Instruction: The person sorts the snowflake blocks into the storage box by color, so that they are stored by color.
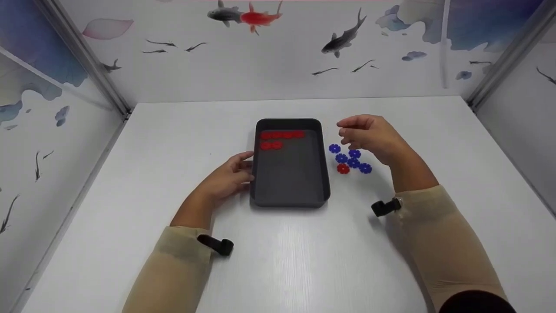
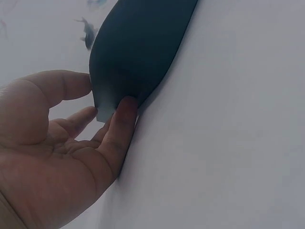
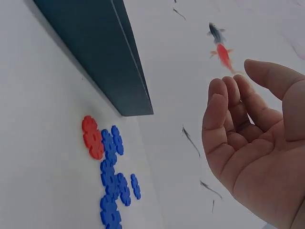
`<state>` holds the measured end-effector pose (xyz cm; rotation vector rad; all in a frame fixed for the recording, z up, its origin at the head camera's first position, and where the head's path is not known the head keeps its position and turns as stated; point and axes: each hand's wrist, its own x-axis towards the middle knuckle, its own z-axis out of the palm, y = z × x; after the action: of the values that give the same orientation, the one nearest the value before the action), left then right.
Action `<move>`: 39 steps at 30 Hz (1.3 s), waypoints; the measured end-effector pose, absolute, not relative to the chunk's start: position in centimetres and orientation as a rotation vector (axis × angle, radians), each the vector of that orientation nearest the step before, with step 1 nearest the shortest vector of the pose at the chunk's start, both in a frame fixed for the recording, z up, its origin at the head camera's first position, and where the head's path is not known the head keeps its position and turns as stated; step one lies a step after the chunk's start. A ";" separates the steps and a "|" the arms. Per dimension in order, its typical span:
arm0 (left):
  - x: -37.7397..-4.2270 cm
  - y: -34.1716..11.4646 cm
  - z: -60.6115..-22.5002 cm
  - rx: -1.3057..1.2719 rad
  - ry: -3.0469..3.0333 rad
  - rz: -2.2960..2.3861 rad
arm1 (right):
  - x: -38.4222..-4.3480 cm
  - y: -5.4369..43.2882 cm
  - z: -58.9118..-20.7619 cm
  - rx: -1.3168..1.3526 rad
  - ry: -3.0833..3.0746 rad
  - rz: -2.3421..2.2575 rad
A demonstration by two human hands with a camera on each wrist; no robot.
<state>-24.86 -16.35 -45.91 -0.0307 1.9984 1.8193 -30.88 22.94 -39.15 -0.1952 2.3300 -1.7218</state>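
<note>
A dark grey rectangular tray point(image 1: 289, 182) lies flat on the white table. Inside it, red flower-shaped plastic discs point(image 1: 276, 135) form a row along the far end, with two more in a shorter row below. My left hand point(image 1: 228, 176) rests its fingertips against the outside of the tray's left wall, as the left wrist view also shows. Over the table right of the tray, my right hand point(image 1: 369, 134) hovers with loosely bent fingers and nothing between them. Below it lie several blue flower-shaped discs point(image 1: 353, 163) and one red flower-shaped disc point(image 1: 343, 168).
White panels with painted fish point(image 1: 343, 41) enclose the table point(image 1: 282, 252) at the back and sides. Black wrist cameras on straps point(image 1: 217, 244) stick out from both beige sleeves point(image 1: 443, 234).
</note>
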 end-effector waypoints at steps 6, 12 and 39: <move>-24.7 -16.4 -45.8 -0.052 2.009 1.806 | -31.4 24.3 -40.6 -0.144 2.360 -1.589; -24.7 -16.2 -45.8 -0.029 2.009 1.812 | -32.0 25.7 -41.9 -0.132 2.435 -1.452; -24.9 -16.4 -45.9 -0.012 1.976 1.835 | -32.7 26.1 -44.3 -0.313 2.504 -0.879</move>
<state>-24.89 -16.36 -45.87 -0.0122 1.9756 1.8347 -32.70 26.07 -44.35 -0.3133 2.5036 -0.8787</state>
